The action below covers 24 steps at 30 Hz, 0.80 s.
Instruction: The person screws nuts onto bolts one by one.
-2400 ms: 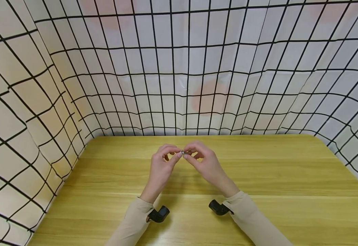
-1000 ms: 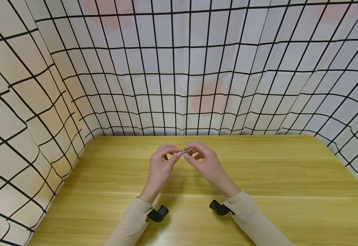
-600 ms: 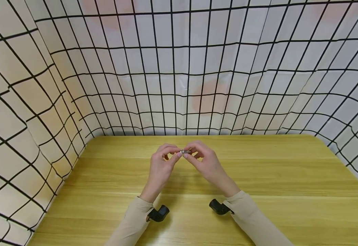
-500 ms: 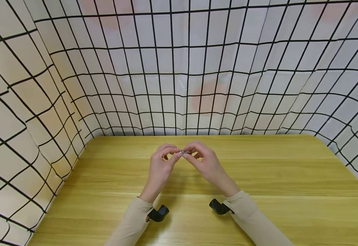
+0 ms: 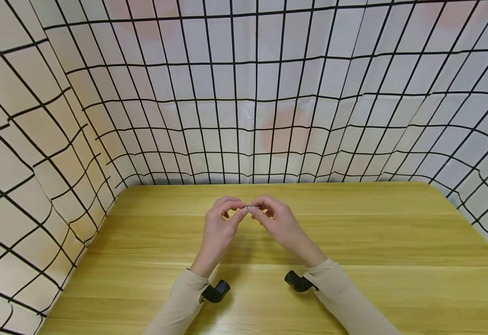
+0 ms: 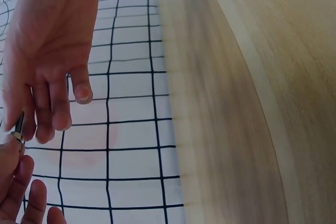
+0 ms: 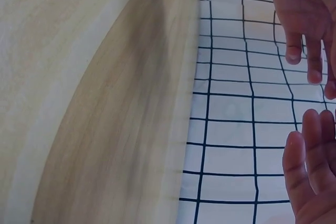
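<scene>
A small metal bolt is held in the air between both hands, over the far middle of the table. My left hand pinches its left end between thumb and forefinger. From the other side, my right hand has thumb and forefinger closed around it, and the fingertips of both hands nearly meet. In the left wrist view the bolt shows a dark shank with a brassy ring, perhaps a nut, close to the thumb. Fingers hide most of it, and the right wrist view does not show it.
The wooden table spreads under both forearms. A white curtain with a black grid stands along its back and sides. Each beige sleeve has a black wrist camera, on the left and on the right.
About a second ago the right thumb and forefinger stood apart and more of the shank showed; they have since closed in on the bolt. The left hand has kept its place.
</scene>
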Each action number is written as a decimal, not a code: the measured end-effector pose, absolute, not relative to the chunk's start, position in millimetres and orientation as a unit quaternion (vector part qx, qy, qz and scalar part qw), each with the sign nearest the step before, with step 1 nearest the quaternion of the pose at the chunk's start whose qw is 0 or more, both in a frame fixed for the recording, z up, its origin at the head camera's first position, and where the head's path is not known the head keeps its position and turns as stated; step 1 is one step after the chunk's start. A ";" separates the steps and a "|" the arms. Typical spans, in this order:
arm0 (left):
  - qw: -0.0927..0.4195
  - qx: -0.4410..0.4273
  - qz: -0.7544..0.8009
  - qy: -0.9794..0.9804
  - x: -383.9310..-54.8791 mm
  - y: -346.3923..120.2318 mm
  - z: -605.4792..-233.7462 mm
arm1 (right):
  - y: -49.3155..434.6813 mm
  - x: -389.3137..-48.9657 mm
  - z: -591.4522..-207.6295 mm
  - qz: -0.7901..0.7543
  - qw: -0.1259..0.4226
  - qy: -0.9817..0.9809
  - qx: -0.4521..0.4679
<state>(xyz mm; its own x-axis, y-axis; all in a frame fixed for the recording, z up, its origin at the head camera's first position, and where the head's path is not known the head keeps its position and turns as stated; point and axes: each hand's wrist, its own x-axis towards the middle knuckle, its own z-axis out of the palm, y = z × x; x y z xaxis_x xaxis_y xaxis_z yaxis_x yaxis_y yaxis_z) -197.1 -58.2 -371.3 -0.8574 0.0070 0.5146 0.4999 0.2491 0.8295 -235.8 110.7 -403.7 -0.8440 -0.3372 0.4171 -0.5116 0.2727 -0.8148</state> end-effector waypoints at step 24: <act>0.197 -0.175 -0.591 -0.763 -206.2 -65.3 -382.4 | 123.7 -237.9 -396.4 0.502 0.104 -0.813 0.276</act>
<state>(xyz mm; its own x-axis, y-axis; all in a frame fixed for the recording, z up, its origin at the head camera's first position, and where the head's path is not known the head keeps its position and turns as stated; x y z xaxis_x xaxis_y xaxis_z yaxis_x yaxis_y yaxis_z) -206.2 -65.3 -382.4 -0.8609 0.0334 0.5076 0.4999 0.2411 0.8319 -237.9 123.7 -396.4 -0.8265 -0.3445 0.4453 -0.5524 0.3437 -0.7595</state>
